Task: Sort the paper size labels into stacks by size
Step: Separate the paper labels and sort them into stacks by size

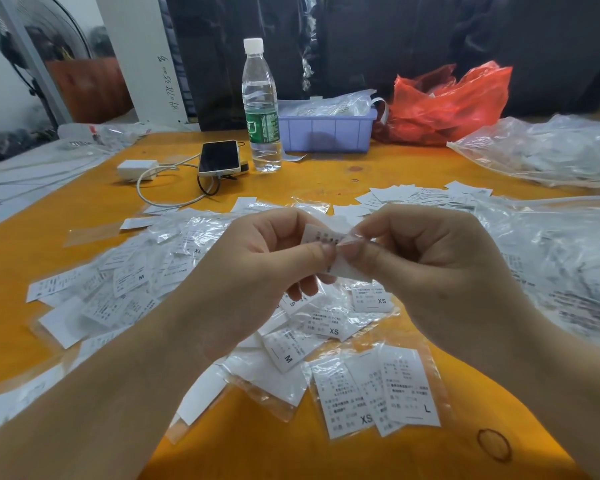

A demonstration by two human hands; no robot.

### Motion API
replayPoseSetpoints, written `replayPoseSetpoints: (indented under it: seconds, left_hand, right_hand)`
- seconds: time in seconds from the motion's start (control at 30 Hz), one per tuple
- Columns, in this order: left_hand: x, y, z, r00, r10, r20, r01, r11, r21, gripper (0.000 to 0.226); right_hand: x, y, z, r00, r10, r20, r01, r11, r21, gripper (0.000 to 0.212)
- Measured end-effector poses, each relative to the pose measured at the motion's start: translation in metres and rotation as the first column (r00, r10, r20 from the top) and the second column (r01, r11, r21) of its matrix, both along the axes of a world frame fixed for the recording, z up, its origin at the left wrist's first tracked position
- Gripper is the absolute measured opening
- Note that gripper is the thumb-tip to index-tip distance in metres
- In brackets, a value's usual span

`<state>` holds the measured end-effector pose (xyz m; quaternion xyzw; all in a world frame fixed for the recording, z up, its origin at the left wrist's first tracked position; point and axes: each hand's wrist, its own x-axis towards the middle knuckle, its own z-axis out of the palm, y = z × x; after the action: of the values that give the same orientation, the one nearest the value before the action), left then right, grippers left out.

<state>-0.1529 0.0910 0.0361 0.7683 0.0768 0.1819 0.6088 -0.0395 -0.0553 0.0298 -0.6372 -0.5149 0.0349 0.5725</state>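
While both hands (pixel 257 258) (pixel 426 258) pinch one label (pixel 321 235), size hidden; misread risks wrong stack, sleeves snag pile (pixel 326 327) at 6 o'clock.

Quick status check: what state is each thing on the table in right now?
Left hand: grip pinching held white paper label.
Right hand: grip pinching same label.
Clear plastic water bottle: upright, capped, partly full.
White-edged smartphone: screen dark, cable plugged in.
Lilac plastic bin: open, holding bags.
Red plastic bag: open, crumpled.
Loose white size labels: scattered, unsorted.
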Motion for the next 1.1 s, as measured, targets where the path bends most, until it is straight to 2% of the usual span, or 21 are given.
replayPoseSetpoints:
  seconds: [0.23,0.33,0.4,0.53,0.7,0.83,0.9,0.97,1.1]
  left_hand:
    - [0.000,0.000,0.005,0.999,0.027,0.021,-0.027,1.000,0.004,0.010]
    - [-0.002,0.002,0.006,0.998,0.043,0.036,-0.043,0.999,0.009,0.011]
    - [-0.002,0.003,0.007,0.998,0.054,0.043,-0.054,0.999,-0.007,0.011]
    - [-0.002,0.005,0.008,0.998,0.062,0.007,-0.061,0.995,-0.076,0.014]
    - [0.001,-0.002,0.003,1.000,0.020,-0.021,-0.021,0.999,-0.046,0.016]
    - [0.000,-0.002,0.002,1.000,0.020,0.011,-0.019,0.998,-0.054,0.012]
    - [0.000,-0.002,0.002,0.998,0.056,0.028,-0.055,0.997,-0.056,0.011]
    - [0.000,-0.002,0.001,0.992,0.120,0.051,-0.117,0.991,-0.059,0.015]
    - [0.001,-0.003,0.001,0.970,0.212,0.122,-0.203,0.976,-0.083,0.016]
  right_hand:
    - [0.000,-0.002,0.002,0.999,-0.034,0.012,0.034,0.999,-0.032,0.019]
    - [0.002,-0.002,0.002,0.989,0.024,-0.143,-0.026,1.000,-0.015,0.019]
    - [0.003,-0.001,0.002,0.980,0.043,-0.193,-0.047,0.999,-0.021,0.019]
    - [0.004,-0.001,-0.001,0.982,0.017,-0.187,-0.019,1.000,-0.008,0.019]
    - [0.003,0.002,-0.003,0.978,0.043,-0.203,-0.045,0.999,-0.006,0.026]
    - [-0.001,0.002,-0.004,0.995,0.007,-0.099,-0.007,1.000,0.002,0.029]
    - [-0.002,0.002,-0.004,0.997,-0.042,-0.063,0.044,0.999,0.018,0.030]
    - [-0.002,0.002,-0.003,0.994,-0.061,-0.089,0.065,0.997,0.045,0.029]
    - [-0.007,0.000,-0.001,0.986,0.044,-0.158,-0.036,0.998,0.048,0.016]
